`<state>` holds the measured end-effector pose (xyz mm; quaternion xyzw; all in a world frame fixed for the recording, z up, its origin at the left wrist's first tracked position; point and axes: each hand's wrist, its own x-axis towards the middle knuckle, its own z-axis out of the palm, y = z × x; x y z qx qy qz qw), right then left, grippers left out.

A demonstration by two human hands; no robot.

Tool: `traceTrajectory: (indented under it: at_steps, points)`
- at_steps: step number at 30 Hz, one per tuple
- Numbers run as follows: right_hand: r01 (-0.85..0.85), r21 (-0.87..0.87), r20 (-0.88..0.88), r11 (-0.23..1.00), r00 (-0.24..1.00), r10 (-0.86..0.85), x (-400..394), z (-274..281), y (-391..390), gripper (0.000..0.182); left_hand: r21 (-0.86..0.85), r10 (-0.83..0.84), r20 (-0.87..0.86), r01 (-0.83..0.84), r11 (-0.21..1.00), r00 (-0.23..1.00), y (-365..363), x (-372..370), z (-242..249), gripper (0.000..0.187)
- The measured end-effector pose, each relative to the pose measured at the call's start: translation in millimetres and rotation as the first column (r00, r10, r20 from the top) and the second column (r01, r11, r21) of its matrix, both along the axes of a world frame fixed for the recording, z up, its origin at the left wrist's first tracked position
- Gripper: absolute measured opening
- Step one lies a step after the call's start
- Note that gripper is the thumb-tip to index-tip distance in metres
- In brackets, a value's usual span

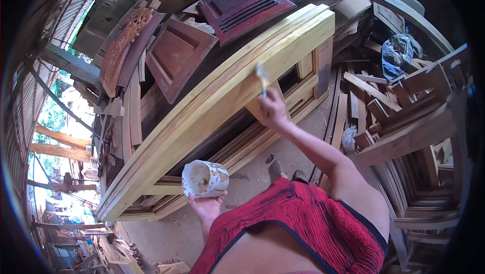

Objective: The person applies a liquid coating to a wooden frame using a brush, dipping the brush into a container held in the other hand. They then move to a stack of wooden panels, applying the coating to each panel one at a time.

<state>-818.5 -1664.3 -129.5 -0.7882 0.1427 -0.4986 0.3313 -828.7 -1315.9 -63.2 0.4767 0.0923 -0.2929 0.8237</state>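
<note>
A paintbrush is gripped in my right hand, its bristles against the side face of a long pale wooden frame. The frame stands on edge across the view, with panelled sections and dark gaps below its top beam. In my left hand is a white pot, held from below and tilted so that its mouth shows. Pale brown stains mark the pot's inside and wall. The pot is in front of the frame's lower left part, close to my body.
Reddish-brown panels and a louvred door lean behind the frame. A carved board stands at the left. Wood offcuts and stacked frames crowd the right side, with a blue plastic bag above them. Shavings lie on the floor.
</note>
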Motion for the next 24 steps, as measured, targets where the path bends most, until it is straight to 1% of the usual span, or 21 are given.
traceTrajectory:
  at_steps: [2,3,4,5,6,7,8,10,11,12,13,14,16,18,20,22,24]
  points:
    - [-0.224,0.013,-0.043,0.975,0.974,0.224,-4,-1,32,0.014,-0.012,0.046,0.039,-0.046,0.999,0.998,-10,24,9,0.089]
    - [-0.371,-0.006,-0.086,0.928,0.925,0.37,-7,2,40,0.014,-0.058,0.023,0.042,-0.021,0.998,0.999,-9,40,7,0.087]
    - [-0.51,-0.016,-0.13,0.86,0.854,0.504,-8,6,44,0.015,-0.139,0.037,-0.026,-0.04,0.99,0.999,-9,60,2,0.085]
    - [-0.583,0.017,-0.144,0.813,0.803,0.579,-5,11,46,0.018,-0.159,0.064,-0.008,-0.065,0.985,0.998,-19,72,11,0.084]
    - [-0.648,0.054,-0.151,0.76,0.747,0.648,-1,14,45,0.021,-0.175,0.09,0.01,-0.087,0.981,0.996,-32,84,21,0.083]
    - [-0.647,0.118,-0.147,0.753,0.739,0.658,7,10,42,0.017,-0.225,0.07,0.044,-0.059,0.973,0.997,-39,102,24,0.081]
    - [-0.631,0.116,-0.147,0.767,0.753,0.641,10,10,33,0.017,-0.205,0.057,0.118,-0.032,0.978,0.991,-54,111,37,0.083]
    - [-0.659,0.347,-0.033,0.668,0.703,0.71,18,14,10,0.01,-0.202,0.053,0.175,-0.017,0.979,0.983,-76,139,44,0.085]
    - [-0.652,0.366,-0.018,0.664,0.709,0.705,17,18,-2,0.006,-0.2,0.043,0.178,-0.007,0.98,0.983,-86,153,44,0.085]
    - [-0.652,0.364,0.001,0.665,0.714,0.7,14,21,-16,0.004,-0.203,0.082,0.182,-0.044,0.978,0.98,-96,166,41,0.085]
    - [-0.614,0.39,-0.003,0.687,0.745,0.667,10,26,-33,0.004,-0.208,0.123,0.185,-0.084,0.975,0.975,-104,178,38,0.084]
    - [-0.575,0.415,-0.01,0.705,0.772,0.635,6,29,-52,0.005,-0.205,0.123,0.188,-0.084,0.975,0.974,-111,187,34,0.084]
    - [-0.533,0.462,0.019,0.708,0.805,0.593,-3,27,-102,0.006,-0.232,0.16,0.15,-0.123,0.965,0.976,-128,202,27,0.082]
    - [-0.466,0.553,0.048,0.691,0.845,0.532,-21,27,-157,0.007,-0.208,0.181,0.156,-0.147,0.967,0.971,-142,205,19,0.081]
    - [-0.39,0.612,0.092,0.689,0.9,0.427,-42,33,-215,0.006,-0.18,0.207,0.168,-0.177,0.968,0.964,-158,201,21,0.081]
    - [-0.295,0.694,0.139,0.657,0.95,0.28,-63,35,-272,0.008,-0.14,0.244,0.174,-0.222,0.965,0.954,-174,193,23,0.08]
    - [-0.331,0.74,0.279,0.585,0.943,0.181,-90,26,-351,0.012,-0.119,0.268,0.166,-0.25,0.961,0.949,-189,195,15,0.079]
